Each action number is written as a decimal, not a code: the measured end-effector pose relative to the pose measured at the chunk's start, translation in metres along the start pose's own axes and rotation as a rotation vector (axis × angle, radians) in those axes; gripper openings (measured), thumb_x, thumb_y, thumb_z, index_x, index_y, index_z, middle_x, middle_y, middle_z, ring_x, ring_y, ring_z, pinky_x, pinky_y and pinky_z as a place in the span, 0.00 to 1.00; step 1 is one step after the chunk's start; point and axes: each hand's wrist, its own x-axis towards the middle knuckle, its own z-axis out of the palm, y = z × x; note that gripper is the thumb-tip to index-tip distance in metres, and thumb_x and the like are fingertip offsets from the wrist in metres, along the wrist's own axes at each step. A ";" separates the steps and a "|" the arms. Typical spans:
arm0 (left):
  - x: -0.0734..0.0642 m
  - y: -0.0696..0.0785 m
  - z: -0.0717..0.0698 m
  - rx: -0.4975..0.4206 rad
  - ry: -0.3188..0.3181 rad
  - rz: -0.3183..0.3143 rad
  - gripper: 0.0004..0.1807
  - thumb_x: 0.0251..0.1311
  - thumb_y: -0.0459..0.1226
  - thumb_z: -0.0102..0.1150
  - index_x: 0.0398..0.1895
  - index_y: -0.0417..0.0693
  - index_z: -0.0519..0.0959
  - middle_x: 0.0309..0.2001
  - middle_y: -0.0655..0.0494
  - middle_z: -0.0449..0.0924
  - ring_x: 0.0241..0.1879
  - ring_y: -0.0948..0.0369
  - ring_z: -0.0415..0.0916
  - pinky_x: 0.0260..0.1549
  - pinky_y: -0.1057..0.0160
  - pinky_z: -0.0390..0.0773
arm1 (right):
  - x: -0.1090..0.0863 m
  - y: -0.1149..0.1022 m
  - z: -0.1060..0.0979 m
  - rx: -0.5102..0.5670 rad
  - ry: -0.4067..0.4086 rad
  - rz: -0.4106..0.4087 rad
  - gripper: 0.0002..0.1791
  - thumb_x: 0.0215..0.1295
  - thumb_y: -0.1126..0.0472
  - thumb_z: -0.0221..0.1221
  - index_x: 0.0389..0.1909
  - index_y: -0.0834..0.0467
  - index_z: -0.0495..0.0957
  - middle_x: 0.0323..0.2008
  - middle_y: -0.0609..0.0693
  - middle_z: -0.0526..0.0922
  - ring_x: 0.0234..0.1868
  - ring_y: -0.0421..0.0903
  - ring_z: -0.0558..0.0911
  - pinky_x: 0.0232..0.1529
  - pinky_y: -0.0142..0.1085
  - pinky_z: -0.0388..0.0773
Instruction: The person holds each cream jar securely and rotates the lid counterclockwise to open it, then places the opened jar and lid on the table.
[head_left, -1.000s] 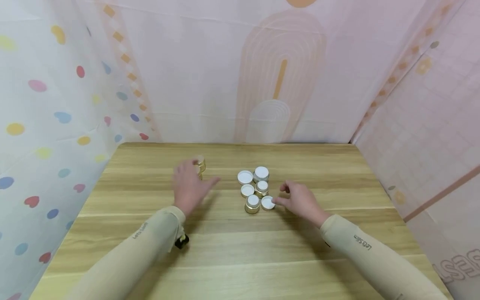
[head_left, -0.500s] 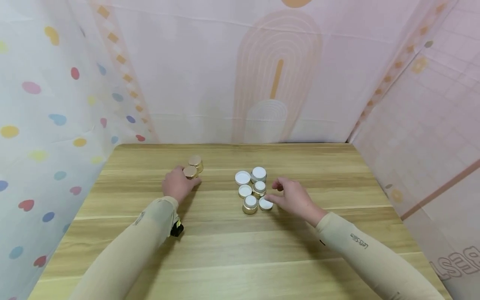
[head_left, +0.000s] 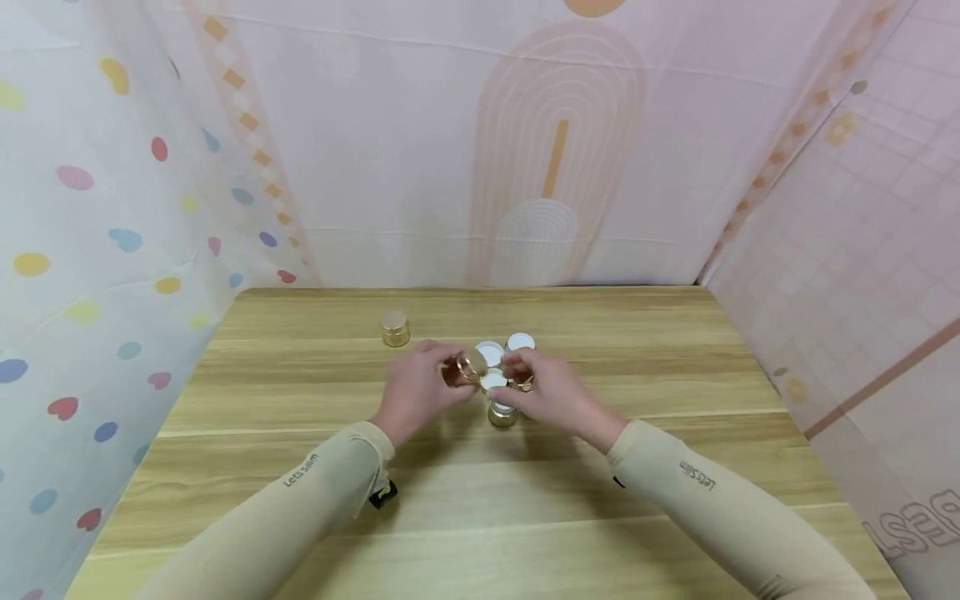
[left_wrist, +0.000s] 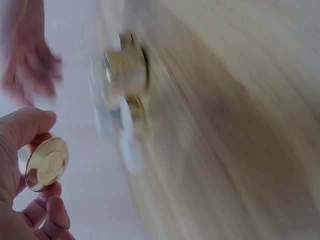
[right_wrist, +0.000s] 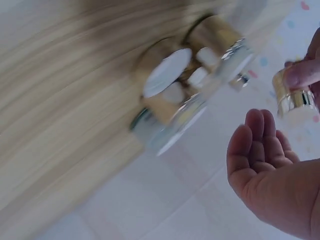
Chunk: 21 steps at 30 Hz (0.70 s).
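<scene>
My left hand (head_left: 418, 387) grips a small gold cosmetic jar (head_left: 472, 364) raised over the table and tilted. Its gold base shows in the left wrist view, ringed by my thumb and fingertips. Facing it, my right hand (head_left: 558, 393) is held with fingers relaxed and bent. In the right wrist view that hand is apart from the jar (right_wrist: 295, 97) and holds nothing. Below both hands stand several uncapped jars, among them a back one (head_left: 520, 342) and a front gold one (head_left: 502, 415). Upturned white-lined lids (head_left: 490, 352) lie beside them; my right hand hides some of this group.
Another gold jar (head_left: 395, 328), capped, stands at the back left of the wooden table (head_left: 480, 517). Patterned cloth (head_left: 375, 167) hangs behind the table and on both sides. The wrist views are blurred around the jars on the table.
My left hand reached the two capped gold jars at the left, took the nearer one and carried it right to the group. My right hand left the lid at the right and moved up-left.
</scene>
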 end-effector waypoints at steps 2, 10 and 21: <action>-0.004 0.013 0.002 0.071 0.013 0.081 0.28 0.48 0.50 0.84 0.55 0.56 0.89 0.47 0.51 0.89 0.46 0.52 0.85 0.49 0.44 0.80 | 0.004 -0.005 0.004 0.017 -0.036 -0.005 0.24 0.70 0.48 0.71 0.60 0.58 0.83 0.46 0.52 0.91 0.46 0.47 0.88 0.48 0.42 0.86; -0.012 0.024 0.002 0.268 0.094 0.180 0.27 0.44 0.56 0.85 0.47 0.57 0.89 0.46 0.57 0.92 0.50 0.52 0.83 0.52 0.40 0.74 | 0.009 -0.006 0.010 -0.012 -0.046 -0.033 0.13 0.73 0.45 0.67 0.46 0.49 0.87 0.32 0.42 0.86 0.32 0.37 0.80 0.35 0.31 0.78; -0.012 0.017 -0.001 0.267 0.033 0.165 0.34 0.42 0.58 0.86 0.54 0.59 0.90 0.50 0.57 0.92 0.53 0.52 0.83 0.56 0.39 0.73 | 0.010 -0.008 0.010 -0.196 -0.041 -0.268 0.26 0.67 0.52 0.74 0.61 0.58 0.83 0.49 0.50 0.89 0.51 0.46 0.86 0.52 0.39 0.85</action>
